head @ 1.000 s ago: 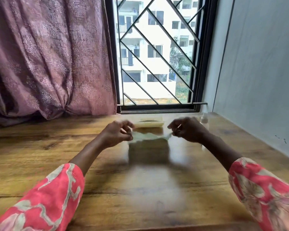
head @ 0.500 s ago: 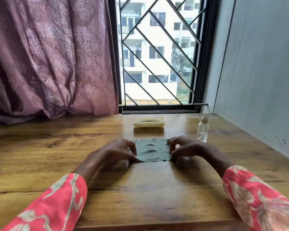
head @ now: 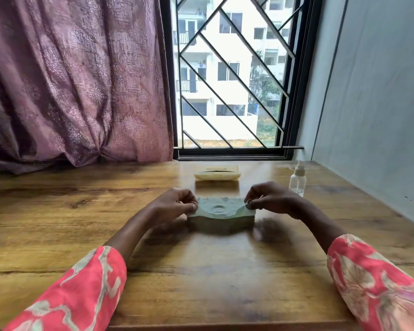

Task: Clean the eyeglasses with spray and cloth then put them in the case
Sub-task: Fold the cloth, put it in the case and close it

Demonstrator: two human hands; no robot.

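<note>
A green cleaning cloth (head: 221, 209) hangs just above the wooden table (head: 201, 271) in the middle, stretched between both hands and sagging in its centre. My left hand (head: 175, 205) pinches its left corner. My right hand (head: 270, 199) pinches its right corner. Behind the cloth lies a cream eyeglass case (head: 217, 175), its lid open. A small clear spray bottle (head: 297, 181) stands upright to the right of the case. The eyeglasses themselves cannot be made out.
A grey wall (head: 368, 103) borders the table on the right. At the back are a barred window (head: 232, 75) and a purple curtain (head: 77, 80) whose hem rests on the table's far left.
Half a second ago the cloth lay flat on the table; now both hands have lifted it slightly by its corners and it sags between them.
</note>
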